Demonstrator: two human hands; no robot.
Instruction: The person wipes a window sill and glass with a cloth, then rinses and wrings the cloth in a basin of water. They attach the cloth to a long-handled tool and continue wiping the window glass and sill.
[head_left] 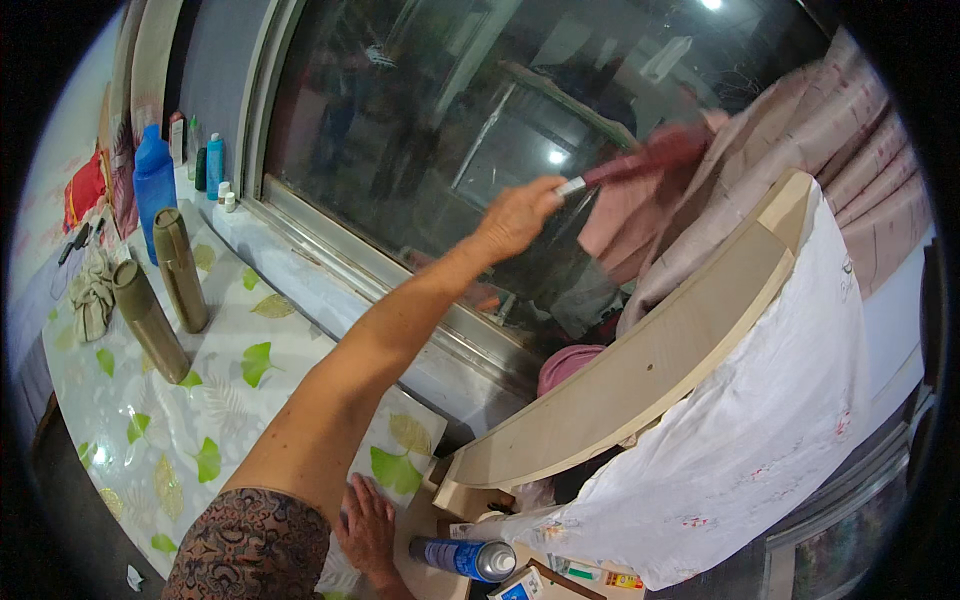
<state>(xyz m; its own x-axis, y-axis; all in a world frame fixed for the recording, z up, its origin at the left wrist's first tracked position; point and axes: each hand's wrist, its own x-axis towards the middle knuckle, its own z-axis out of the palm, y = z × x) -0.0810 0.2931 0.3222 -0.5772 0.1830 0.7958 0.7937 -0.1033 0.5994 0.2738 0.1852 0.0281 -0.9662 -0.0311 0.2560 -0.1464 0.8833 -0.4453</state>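
Note:
My left hand (517,216) is stretched out in front of the window, its fingers wrapped round the pale handle of a long dark red tool (650,158). The tool's head is blurred, so I cannot tell its exact kind. It overlaps the edge of the pink curtain (770,135); contact is unclear. Low in the view, my right hand (368,528) lies flat with fingers stretched out at the edge of the leaf-patterned tablecloth (225,410). Beside it a blue spray can (450,557) lies on its side.
Two bronze-coloured flasks (150,320) stand on the table, near a tall blue bottle (155,190). A curved wooden headboard (640,375), partly draped with white cloth (740,420), rises at the right. The window glass (400,150) reflects the room.

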